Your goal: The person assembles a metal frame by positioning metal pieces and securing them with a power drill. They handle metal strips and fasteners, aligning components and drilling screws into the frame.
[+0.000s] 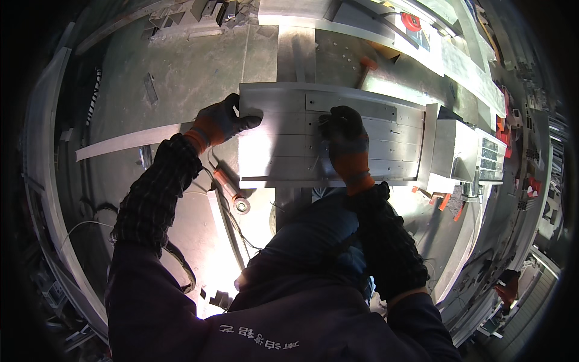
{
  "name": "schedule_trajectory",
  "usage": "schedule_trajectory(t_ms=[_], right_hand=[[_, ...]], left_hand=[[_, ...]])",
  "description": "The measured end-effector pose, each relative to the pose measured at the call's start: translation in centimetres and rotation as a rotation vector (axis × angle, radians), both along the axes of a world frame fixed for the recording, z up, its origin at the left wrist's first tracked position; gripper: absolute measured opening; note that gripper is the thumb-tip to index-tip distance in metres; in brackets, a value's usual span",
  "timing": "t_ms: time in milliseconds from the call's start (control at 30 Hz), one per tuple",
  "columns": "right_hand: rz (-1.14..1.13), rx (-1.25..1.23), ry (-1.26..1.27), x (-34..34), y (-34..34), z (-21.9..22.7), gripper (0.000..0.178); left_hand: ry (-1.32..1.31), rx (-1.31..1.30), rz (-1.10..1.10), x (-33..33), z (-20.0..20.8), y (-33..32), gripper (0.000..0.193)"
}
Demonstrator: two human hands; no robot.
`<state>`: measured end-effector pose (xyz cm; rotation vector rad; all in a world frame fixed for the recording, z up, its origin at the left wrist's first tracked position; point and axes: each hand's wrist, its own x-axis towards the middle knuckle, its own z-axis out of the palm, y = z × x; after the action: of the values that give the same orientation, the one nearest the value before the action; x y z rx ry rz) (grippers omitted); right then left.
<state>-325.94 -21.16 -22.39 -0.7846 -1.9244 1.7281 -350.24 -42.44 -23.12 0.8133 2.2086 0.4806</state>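
Observation:
A long silvery metal panel (283,136) with lengthwise seams and small holes lies across in front of me. A narrow flat plate (356,106) with holes rests along its far part. At the panel's left end my left hand (218,123), in an orange and black glove, grips the edge, its thumb on the top face. My right hand (348,145), gloved alike, is over the panel's middle beside the narrow plate. Its fingers are curled closed, and whatever they may hold is hidden.
Left of my legs lies a red angle grinder (227,186) with its cord. Beyond the panel are an orange hammer (367,65) and a round red object (411,22). A box-shaped metal piece (461,142) stands at the right. A pale strip (129,140) extends left behind my left hand.

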Motion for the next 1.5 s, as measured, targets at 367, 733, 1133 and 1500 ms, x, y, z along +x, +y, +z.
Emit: schedule_trajectory(t_ms=[367, 733, 1133, 1500], right_hand=[[0.326, 0.516, -0.266, 0.1, 2.3, 0.5, 0.018], [0.706, 1.231, -0.721, -3.2, 0.5, 1.7, 0.021], [0.608, 0.903, -0.799, -3.9, 0.4, 3.8, 0.047], [-0.304, 0.865, -0.276, 13.3, 17.5, 16.6, 0.028]], left_hand=[[0.026, 0.012, -0.020, -0.2, -0.9, 0.0, 0.085], [0.035, -0.007, -0.008, -0.1, -0.9, 0.1, 0.088], [0.028, -0.027, -0.009, 0.0, 0.3, 0.4, 0.090], [0.056, 0.144, 0.061, -0.1, -2.5, -2.3, 0.070]])
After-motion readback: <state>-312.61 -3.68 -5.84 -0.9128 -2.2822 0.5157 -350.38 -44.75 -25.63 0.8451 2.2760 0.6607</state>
